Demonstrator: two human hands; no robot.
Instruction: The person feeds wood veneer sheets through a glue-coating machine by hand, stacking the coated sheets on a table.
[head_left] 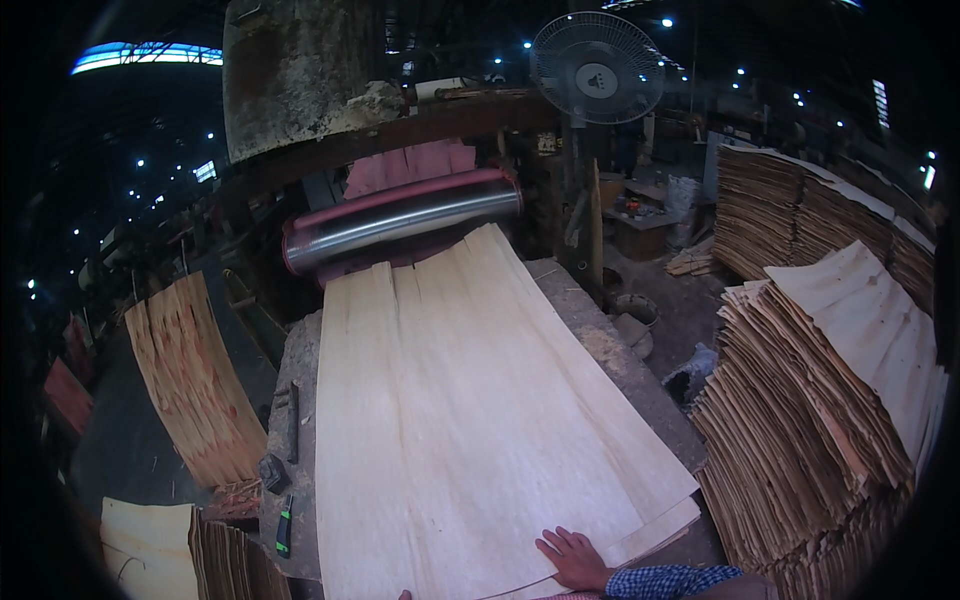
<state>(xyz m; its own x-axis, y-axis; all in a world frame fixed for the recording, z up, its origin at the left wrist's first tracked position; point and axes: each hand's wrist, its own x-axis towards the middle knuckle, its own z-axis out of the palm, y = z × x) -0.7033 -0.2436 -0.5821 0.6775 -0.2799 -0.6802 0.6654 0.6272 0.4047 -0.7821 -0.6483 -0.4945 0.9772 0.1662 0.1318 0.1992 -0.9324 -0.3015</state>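
Observation:
A wide, pale wood veneer sheet [470, 400] covers most of the work table, its far edge close to the roller. Another layer shows below it along the lower right edge. My right hand [575, 560] lies on the near right part of the sheet, fingers spread, with a blue checked sleeve behind it. Of my left hand [405, 596] only a fingertip shows at the lower edge, by the near end of the sheet; the rest is out of the picture. Beyond the sheet is a shiny metal roller [400, 228] with pink-red colouring around it.
On the table's left rim [302, 360] lie a dark bar-like tool [287, 420] and a green and black utility knife [285, 527]. Veneer stacks [790, 430] stand at the right, another [225, 560] at the lower left. A fan [597, 70] stands beyond the roller.

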